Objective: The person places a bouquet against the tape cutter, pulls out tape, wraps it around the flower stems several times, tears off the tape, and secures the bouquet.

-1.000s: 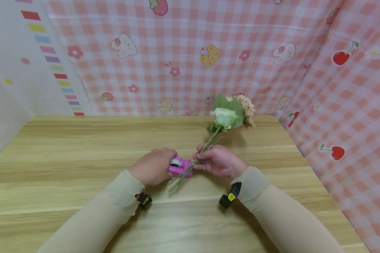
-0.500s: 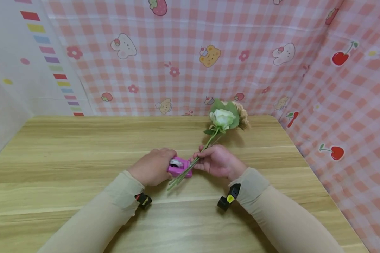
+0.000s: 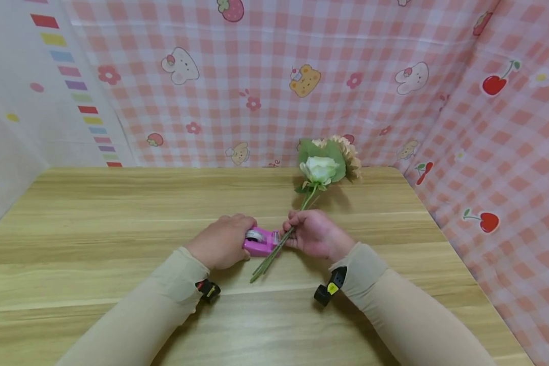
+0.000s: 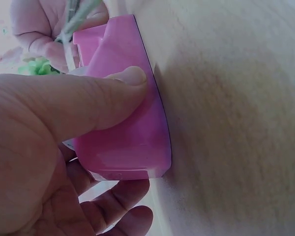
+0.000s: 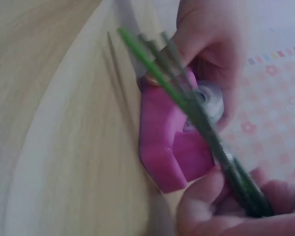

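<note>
A pink tape dispenser (image 3: pixel 260 242) with a clear roll stands on the wooden table (image 3: pixel 119 213). My left hand (image 3: pixel 222 240) grips the dispenser (image 4: pixel 123 118) from its left side, thumb pressed on its wall. My right hand (image 3: pixel 314 233) grips a bunch of green stems (image 3: pixel 271 256) just right of the dispenser. The stems (image 5: pixel 196 110) cross over the dispenser (image 5: pixel 167 142) at its cutter end. Above my right hand rise a white rose (image 3: pixel 320 169) with green leaves and a beige flower (image 3: pixel 351 155).
Pink checked cloth (image 3: pixel 302 76) with cartoon prints hangs behind the table and along its right side. A white wall (image 3: pixel 9 101) with coloured stripes stands at the left. Small black and yellow wrist cameras (image 3: pixel 328 288) sit under both sleeves.
My right hand has tilted the bunch more upright; the flower heads moved slightly left and the stem ends swung right and down. The left hand and dispenser stayed put.
</note>
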Motion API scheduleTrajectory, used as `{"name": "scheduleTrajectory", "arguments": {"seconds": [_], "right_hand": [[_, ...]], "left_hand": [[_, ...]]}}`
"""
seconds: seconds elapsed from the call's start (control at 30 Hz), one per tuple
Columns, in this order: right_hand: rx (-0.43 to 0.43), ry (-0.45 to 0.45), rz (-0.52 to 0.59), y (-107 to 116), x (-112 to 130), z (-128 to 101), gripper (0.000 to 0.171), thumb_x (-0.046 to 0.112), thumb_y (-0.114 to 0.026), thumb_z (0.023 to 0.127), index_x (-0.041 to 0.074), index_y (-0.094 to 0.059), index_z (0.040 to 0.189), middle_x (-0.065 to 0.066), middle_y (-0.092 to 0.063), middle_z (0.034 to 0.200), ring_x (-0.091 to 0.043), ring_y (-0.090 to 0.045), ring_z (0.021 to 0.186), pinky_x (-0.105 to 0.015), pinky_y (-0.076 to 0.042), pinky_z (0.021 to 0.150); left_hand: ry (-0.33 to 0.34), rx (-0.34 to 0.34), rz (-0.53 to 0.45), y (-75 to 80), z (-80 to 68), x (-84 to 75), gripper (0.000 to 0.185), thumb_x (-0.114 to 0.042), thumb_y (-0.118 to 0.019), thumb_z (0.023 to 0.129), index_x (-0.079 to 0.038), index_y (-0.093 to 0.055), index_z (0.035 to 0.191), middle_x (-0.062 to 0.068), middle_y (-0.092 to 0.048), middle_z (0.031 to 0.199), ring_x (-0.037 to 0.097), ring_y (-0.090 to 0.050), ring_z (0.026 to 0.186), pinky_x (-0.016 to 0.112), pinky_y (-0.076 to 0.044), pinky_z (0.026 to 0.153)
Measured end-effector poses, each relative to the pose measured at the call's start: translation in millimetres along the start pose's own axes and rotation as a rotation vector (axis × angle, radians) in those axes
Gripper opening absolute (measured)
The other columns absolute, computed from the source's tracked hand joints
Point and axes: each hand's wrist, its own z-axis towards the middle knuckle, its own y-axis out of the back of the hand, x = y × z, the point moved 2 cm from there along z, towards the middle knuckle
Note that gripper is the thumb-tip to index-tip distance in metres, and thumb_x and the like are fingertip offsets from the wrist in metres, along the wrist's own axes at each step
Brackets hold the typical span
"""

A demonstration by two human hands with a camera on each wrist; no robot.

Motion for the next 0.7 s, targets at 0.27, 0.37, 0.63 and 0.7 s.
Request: {"name": "scheduleTrajectory", "arguments": {"seconds": [0.27,0.37,0.63,0.7], "right_hand": [[-0.037,-0.075,-0.117,6.3,4.9,-1.9,0.018,0.005,-0.037,0.104,0.015,-0.047,0.093,-0.003,-0.062,0.089,-0.015,-0.053,0.081,-0.025,-0.049,0.072],[-0.029,-0.089,-0.144,8.9,6.6,-2.7,0.016,0.002,-0.038,0.105,0.013,-0.047,0.1,-0.004,-0.061,0.091,-0.014,-0.054,0.077,-0.024,-0.052,0.07],[-0.064,-0.001,-0.21,11.1,2.9,-2.5,0.018,-0.01,-0.045,0.1,0.004,-0.047,0.111,-0.005,-0.063,0.085,-0.015,-0.063,0.075,-0.025,-0.06,0.074],[-0.097,0.029,-0.224,11.4,0.8,-1.9,0.016,-0.012,-0.047,0.098,0.002,-0.048,0.104,-0.005,-0.065,0.086,-0.016,-0.064,0.075,-0.025,-0.061,0.075]], "left_hand": [[0.0,-0.002,0.0,-0.6,0.2,-0.2,0.06,-0.025,-0.082,0.091,-0.008,-0.057,0.143,0.011,-0.062,0.143,0.033,-0.061,0.125,0.048,-0.051,0.112],[-0.001,-0.001,-0.002,-0.6,-0.1,-0.5,0.06,-0.024,-0.082,0.092,-0.008,-0.057,0.144,0.011,-0.062,0.143,0.034,-0.061,0.126,0.048,-0.05,0.112],[-0.008,-0.007,0.016,-2.1,0.4,0.3,0.061,-0.025,-0.083,0.091,-0.008,-0.057,0.143,0.012,-0.062,0.144,0.034,-0.061,0.128,0.049,-0.05,0.113],[-0.007,-0.009,0.015,-2.1,0.5,0.1,0.061,-0.025,-0.083,0.091,-0.008,-0.057,0.143,0.012,-0.062,0.144,0.035,-0.061,0.128,0.049,-0.05,0.113]]}}
